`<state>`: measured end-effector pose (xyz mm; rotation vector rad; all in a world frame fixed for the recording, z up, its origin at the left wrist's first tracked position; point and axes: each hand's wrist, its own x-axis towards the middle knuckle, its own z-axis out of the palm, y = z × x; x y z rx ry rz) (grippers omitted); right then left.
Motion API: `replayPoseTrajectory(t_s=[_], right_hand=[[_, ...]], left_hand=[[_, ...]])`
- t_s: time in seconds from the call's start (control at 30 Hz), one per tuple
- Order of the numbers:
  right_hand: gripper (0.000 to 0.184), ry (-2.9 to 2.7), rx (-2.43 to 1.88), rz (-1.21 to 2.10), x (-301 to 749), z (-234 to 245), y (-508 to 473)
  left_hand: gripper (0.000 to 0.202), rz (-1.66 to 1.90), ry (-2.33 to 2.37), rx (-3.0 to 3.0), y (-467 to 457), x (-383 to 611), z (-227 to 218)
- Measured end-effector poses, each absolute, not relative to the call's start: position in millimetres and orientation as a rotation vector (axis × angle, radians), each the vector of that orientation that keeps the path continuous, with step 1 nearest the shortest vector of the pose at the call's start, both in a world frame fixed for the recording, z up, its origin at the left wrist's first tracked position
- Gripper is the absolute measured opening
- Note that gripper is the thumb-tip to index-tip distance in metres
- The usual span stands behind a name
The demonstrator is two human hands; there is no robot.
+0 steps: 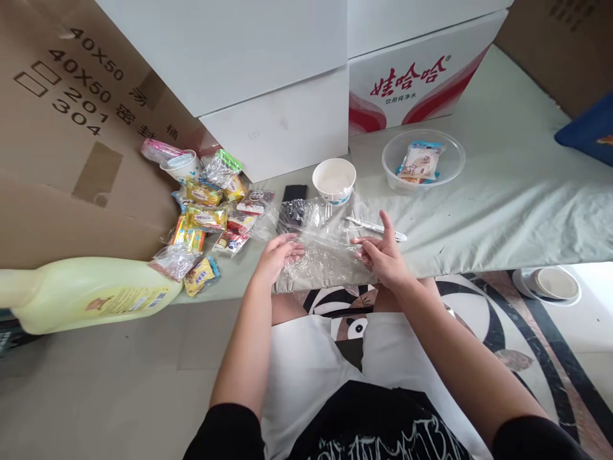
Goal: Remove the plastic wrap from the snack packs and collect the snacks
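A crinkled clear plastic bag (320,246) lies spread near the front edge of the cloth-covered table, between my two hands. My left hand (276,259) is at its left side, fingers apart and loosely bent, touching the film. My right hand (383,255) pinches the bag's right edge with fingertips, while one finger points up and away. Just beyond that hand is a white pen-like tool (376,228), perhaps a utility knife. A black phone (294,193) lies behind the bag, its lower part covered by the film. Beside it stands a white paper bowl (334,180).
Several wrapped snacks (205,217) are piled at the left beside a paper cup (182,167) and a yellow jug (110,294). A clear plastic bowl (454,163) holds snack packets (421,160). White cartons (282,121) and a brown carton (90,211) line the back and left.
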<state>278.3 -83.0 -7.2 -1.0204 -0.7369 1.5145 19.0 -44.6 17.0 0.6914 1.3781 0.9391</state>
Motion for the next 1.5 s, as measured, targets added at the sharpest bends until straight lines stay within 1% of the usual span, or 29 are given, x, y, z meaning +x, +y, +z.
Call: replayPoseTrajectory(t_s=[0.07,0.1,0.13,0.23,0.27,0.3,0.43,0.57,0.63,0.67,0.77,0.8,0.83,0.87,0.9,1.0,1.03,1.07,1.23,1.4,1.47,1.5], right_hand=[[0.1,-0.708,-1.043,1.458,275.9,-9.4,-83.4],[0.096,-0.691,-1.048,1.433,275.0,-10.4,-83.2],[0.088,-0.672,-1.049,1.411,274.3,-11.2,-82.8],[0.053,-0.622,-1.031,1.392,273.7,-12.2,-80.9],[0.046,-0.611,-1.022,1.397,273.8,-11.8,-80.2],[0.044,-0.604,-1.012,1.405,273.8,-11.2,-79.7],[0.043,-0.602,-0.976,1.405,273.4,-8.6,-78.9],[0.042,-0.608,-0.971,1.419,273.2,-10.7,-78.1],[0.046,-0.619,-0.971,1.427,273.6,-13.4,-77.6],[0.051,-0.627,-0.976,1.423,273.9,-14.9,-77.5],[0.08,-0.675,-1.016,1.386,274.6,-18.5,-78.3],[0.086,-0.699,-1.033,1.375,274.7,-19.4,-79.0],[0.089,-0.725,-1.045,1.369,274.8,-20.2,-79.8],[0.087,-0.748,-1.052,1.37,274.8,-20.9,-80.7],[0.081,-0.767,-1.056,1.375,274.8,-21.7,-81.6],[0.048,-0.791,-1.064,1.391,274.4,-24.3,-83.6],[0.041,-0.783,-1.074,1.387,274.2,-25.0,-84.0],[0.039,-0.771,-1.083,1.38,273.9,-25.5,-84.1],[0.045,-0.749,-1.082,1.374,272.8,-23.4,-83.4],[0.047,-0.727,-1.092,1.358,272.7,-21.5,-83.2],[0.041,-0.808,-1.105,1.352,273.2,-24.1,-82.8],[0.034,-0.86,-1.109,1.343,273.7,-26.1,-82.4]], left_hand=[[0.03,1.031,1.413,0.684,-46.5,16.7,12.4],[0.035,1.094,1.412,0.687,-48.2,16.3,10.2],[0.041,1.158,1.403,0.697,-50.5,16.2,8.3],[0.055,1.28,1.365,0.758,-59.1,16.5,4.0],[0.057,1.286,1.355,0.777,-61.8,16.4,2.7],[0.058,1.279,1.349,0.792,-64.2,16.1,1.6],[0.059,1.245,1.344,0.802,-67.7,14.5,-2.6],[0.057,1.312,1.35,0.793,-65.2,14.4,-3.2],[0.054,1.347,1.365,0.762,-63.9,14.8,-1.7],[0.051,1.359,1.375,0.74,-63.5,15.3,-0.7],[0.047,1.443,1.423,0.677,-63.8,19.1,2.0],[0.046,1.487,1.448,0.659,-64.3,20.9,2.7],[0.046,1.526,1.472,0.645,-64.9,22.9,3.1],[0.045,1.555,1.491,0.636,-65.6,24.7,3.3],[0.043,1.569,1.502,0.632,-66.2,26.3,3.3],[0.04,1.573,1.492,0.634,-67.3,28.3,1.5],[0.04,1.581,1.49,0.626,-67.4,28.3,0.6],[0.041,1.588,1.492,0.613,-67.3,28.0,-0.4],[0.045,1.605,1.453,0.551,-65.2,25.4,-0.7],[0.055,1.497,1.336,0.569,-62.7,16.5,8.1],[0.05,1.416,1.314,0.567,-62.3,11.0,9.8],[0.045,1.38,1.302,0.565,-62.2,8.2,9.7]])
